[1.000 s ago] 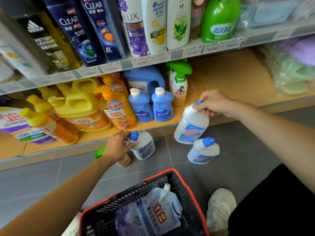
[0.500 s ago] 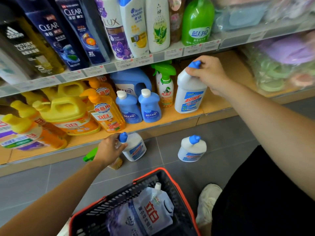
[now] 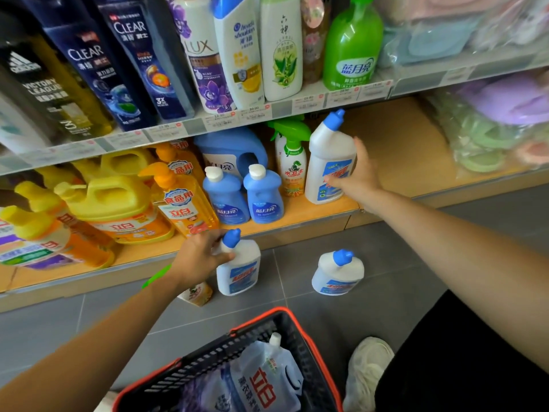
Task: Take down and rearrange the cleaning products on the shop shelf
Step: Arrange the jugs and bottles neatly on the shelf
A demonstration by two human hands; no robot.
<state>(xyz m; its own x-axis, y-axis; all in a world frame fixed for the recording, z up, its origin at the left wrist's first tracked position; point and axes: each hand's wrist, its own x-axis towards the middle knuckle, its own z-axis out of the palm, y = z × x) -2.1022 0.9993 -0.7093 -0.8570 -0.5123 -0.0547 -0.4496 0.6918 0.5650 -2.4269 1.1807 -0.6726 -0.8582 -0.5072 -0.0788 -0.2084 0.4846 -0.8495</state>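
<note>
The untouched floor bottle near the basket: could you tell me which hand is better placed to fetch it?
Likely the right hand: it rests against the shelved bottle, above the untouched floor bottle, whereas the left hand grips the neck of the other floor bottle.

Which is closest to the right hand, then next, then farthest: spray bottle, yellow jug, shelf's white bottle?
1. White bottle, on the shelf, touching the right hand.
2. Spray bottle, just left of it.
3. Yellow jug, far left.
</note>
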